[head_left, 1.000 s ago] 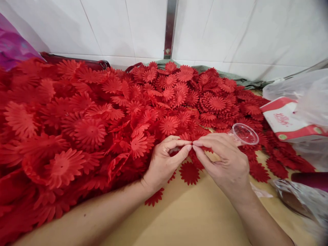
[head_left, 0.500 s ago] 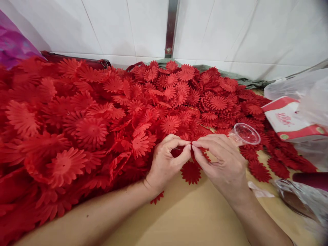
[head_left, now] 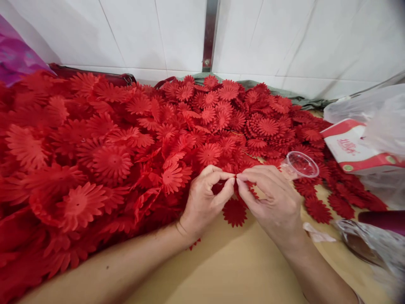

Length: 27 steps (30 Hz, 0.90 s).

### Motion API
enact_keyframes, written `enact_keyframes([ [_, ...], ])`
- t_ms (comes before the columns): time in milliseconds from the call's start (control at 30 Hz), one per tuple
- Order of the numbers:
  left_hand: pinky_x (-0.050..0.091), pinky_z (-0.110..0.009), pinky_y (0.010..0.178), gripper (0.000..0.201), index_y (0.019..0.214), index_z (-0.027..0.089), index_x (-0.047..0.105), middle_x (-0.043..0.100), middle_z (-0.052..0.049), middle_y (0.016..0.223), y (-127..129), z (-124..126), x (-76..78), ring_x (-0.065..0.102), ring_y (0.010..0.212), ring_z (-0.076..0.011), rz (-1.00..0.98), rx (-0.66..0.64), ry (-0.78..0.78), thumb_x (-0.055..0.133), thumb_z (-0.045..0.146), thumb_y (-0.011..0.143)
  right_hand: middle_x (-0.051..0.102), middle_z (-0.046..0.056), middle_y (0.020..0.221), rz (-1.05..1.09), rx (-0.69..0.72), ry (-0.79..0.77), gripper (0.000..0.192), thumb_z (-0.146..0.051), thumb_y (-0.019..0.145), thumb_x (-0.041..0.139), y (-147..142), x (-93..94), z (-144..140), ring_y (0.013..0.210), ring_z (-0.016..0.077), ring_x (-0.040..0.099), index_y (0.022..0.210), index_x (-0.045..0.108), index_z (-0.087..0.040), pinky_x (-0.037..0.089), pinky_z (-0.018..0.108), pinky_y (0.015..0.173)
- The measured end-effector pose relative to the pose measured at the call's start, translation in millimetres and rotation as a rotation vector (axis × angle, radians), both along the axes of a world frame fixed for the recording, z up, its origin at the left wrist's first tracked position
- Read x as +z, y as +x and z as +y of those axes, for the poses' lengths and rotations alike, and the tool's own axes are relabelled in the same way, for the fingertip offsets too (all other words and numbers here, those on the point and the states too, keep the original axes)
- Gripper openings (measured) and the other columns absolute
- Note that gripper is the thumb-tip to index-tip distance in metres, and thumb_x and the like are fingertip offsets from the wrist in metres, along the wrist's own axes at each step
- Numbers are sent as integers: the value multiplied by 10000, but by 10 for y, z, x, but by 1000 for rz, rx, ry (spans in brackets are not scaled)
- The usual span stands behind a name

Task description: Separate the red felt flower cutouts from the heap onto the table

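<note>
My left hand (head_left: pixel 205 200) and my right hand (head_left: pixel 274 200) meet fingertip to fingertip above the table. Each pinches with thumb and index finger. What lies between the fingertips is too small to make out; only a speck of dark red shows there. Just beneath the hands is a dark red fabric flower (head_left: pixel 235 212) with scalloped petals. Behind and to the left spreads a large heap of red fabric flowers (head_left: pixel 114 162), many with a small hole in the centre. The left forearm passes in front of part of this heap.
A clear plastic cup (head_left: pixel 302 164) stands right of my hands. Farther right are a red and white box (head_left: pixel 348 145), a translucent plastic bag (head_left: pixel 379 114) and a scrap of white paper (head_left: pixel 318 233). White wall tiles (head_left: pixel 136 33) close off the back of the tan table (head_left: pixel 221 270).
The view has shifted very slightly. Both hands keep the same pinch, fingertips together, with almost no visible movement.
</note>
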<state>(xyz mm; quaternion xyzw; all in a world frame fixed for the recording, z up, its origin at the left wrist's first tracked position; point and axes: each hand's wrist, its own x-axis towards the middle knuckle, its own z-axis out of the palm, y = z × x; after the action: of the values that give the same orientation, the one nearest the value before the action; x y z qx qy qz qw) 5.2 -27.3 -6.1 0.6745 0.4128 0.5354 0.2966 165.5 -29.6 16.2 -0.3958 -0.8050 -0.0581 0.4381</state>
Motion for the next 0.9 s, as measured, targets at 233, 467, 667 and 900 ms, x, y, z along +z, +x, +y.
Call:
enact_keyframes([
  [233,493,-231,754,113,926,155,756,658,-29,829,-2,-1,6,608,795,-121,22,27,53,645,143,912,751,91,896,-28,7,-1,128,-58,879,680,13,-4,-11,881,212,678,963,672,-154,558,381,872],
  [467,493,-242,742,85,854,138,753,647,-31,809,11,-1,-1,601,765,-119,-18,46,22,671,133,874,739,90,892,6,19,-57,114,-46,885,663,-18,-3,-31,883,201,665,931,673,-150,548,363,860],
  [667,483,-252,744,88,809,152,734,646,-13,780,16,-3,16,595,766,-124,-51,45,-11,667,114,851,719,46,885,159,-3,-181,112,-81,891,653,-69,-25,-47,861,166,660,896,673,-190,535,314,829],
  [900,460,-267,759,99,764,163,677,594,3,761,30,9,23,557,757,-129,-82,52,-77,640,108,838,709,5,860,453,-74,-517,59,-165,867,642,-52,-132,-7,788,149,659,881,671,-215,526,302,776],
])
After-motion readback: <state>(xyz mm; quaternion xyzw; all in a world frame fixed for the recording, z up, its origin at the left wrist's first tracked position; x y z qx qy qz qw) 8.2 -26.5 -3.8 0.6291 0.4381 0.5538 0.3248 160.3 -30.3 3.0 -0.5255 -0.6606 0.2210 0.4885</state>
